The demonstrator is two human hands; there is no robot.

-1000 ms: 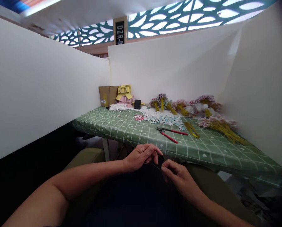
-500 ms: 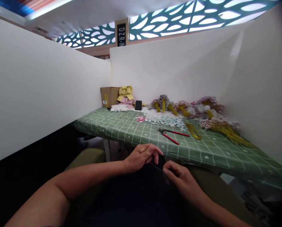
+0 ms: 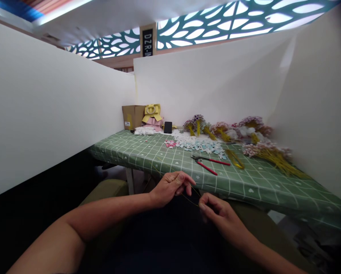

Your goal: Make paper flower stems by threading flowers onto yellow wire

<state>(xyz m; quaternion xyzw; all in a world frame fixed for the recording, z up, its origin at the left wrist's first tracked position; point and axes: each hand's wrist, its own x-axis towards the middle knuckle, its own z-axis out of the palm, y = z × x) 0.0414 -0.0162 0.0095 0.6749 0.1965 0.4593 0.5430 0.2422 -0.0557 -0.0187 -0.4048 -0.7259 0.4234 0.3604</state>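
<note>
1. the left hand (image 3: 170, 187) is held low in front of the near edge of the tabletop (image 3: 164, 156), forearm reaching in from the lower left, wrist bent slightly, its grip pinched together on a thin yellow wire (image 3: 191, 196).
2. the right hand (image 3: 216, 211) sits just right of and below the left hand, forearm coming from the lower right, knuckles curled, its grip closed on the other end of the same wire.
3. the wire runs in a short slanted span between the two hands, below the tabletop's near edge and over the dark lap.
4. against the frame half a second ago, the left hand has risen slightly and its fingers have opened out a little along the wire; the right hand has drifted a touch right and down, so more of the wire shows between them.
5. on the tabletop, beyond the hands, red-handled pliers (image 3: 209, 163) lie flat, unmoved since before.
6. behind the pliers lies a scatter of small pale blue, white and pink flower pieces (image 3: 196, 144).
7. right of the pliers lie bundles of flowers on yellow stems (image 3: 269, 154), and more bunches along the back wall.
8. far left of the pliers, at the tabletop's back corner, stand a cardboard box (image 3: 131, 116), a yellow bow (image 3: 152, 112) and a small black object (image 3: 168, 127).
</note>
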